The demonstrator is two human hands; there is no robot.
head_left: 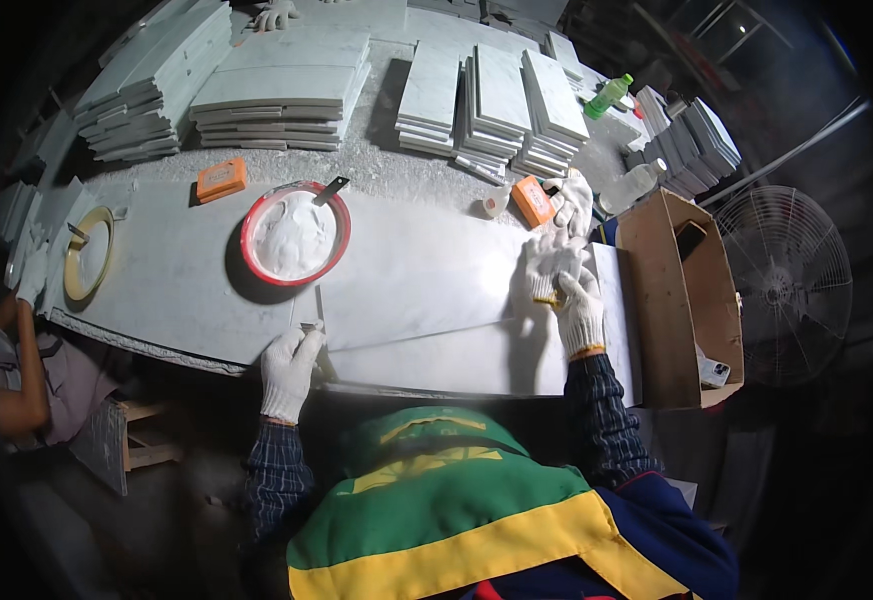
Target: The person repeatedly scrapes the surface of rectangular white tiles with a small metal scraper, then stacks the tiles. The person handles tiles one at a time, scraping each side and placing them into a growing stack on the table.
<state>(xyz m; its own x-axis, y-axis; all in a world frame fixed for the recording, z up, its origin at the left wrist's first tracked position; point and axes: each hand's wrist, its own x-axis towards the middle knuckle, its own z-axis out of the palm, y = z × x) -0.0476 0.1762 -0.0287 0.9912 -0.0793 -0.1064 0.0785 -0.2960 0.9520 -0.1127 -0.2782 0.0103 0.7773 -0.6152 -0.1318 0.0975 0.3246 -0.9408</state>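
Note:
My left hand [291, 372], in a white knitted glove, rests at the near edge of a pale marble slab [427, 260]. Its thumb and fingers are pinched around something small whose kind I cannot make out, beside a narrow dark strip [320, 303]. My right hand [583, 316], gloved too, grips a loose white work glove [555, 262] with a yellow cuff edge, over the slab's right part. Beyond it lies another white glove [577, 196], next to an orange box [534, 202] and a small whitish roll [496, 204].
A red-rimmed bowl of white paste [295, 236] holds a dark-handled spatula. At left are an orange box [221, 180], a yellow bowl [90, 254] and a seated person [42, 370]. Tile stacks [277, 95] stand behind. Bottles [633, 186], a cardboard box [669, 300] and a fan [782, 287] are right.

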